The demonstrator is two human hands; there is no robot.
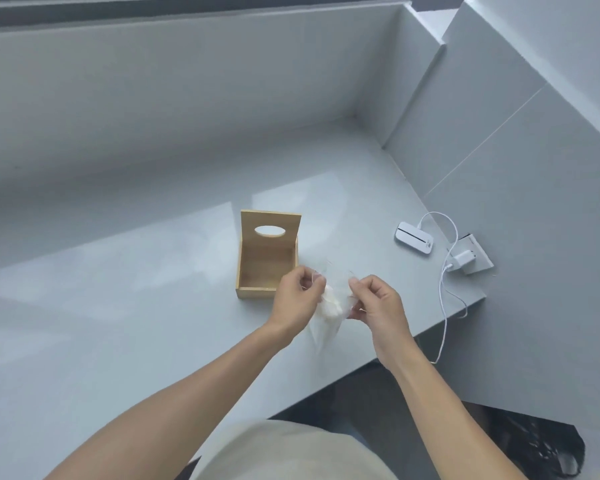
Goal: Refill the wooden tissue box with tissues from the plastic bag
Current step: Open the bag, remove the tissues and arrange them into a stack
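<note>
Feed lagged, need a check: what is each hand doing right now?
Left hand: pinching the plastic bag at its top edge.
Right hand: pinching the same bag's opposite edge.

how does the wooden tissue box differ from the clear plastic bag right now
The light wooden tissue box stands on the grey counter with its lid, which has an oval slot, tipped upright; the clear plastic bag is held up by the left hand and right hand, each pinching it near the top. The box is rigid and looks empty; the bag is limp and holds white tissues. Both are containers for the tissues.
</note>
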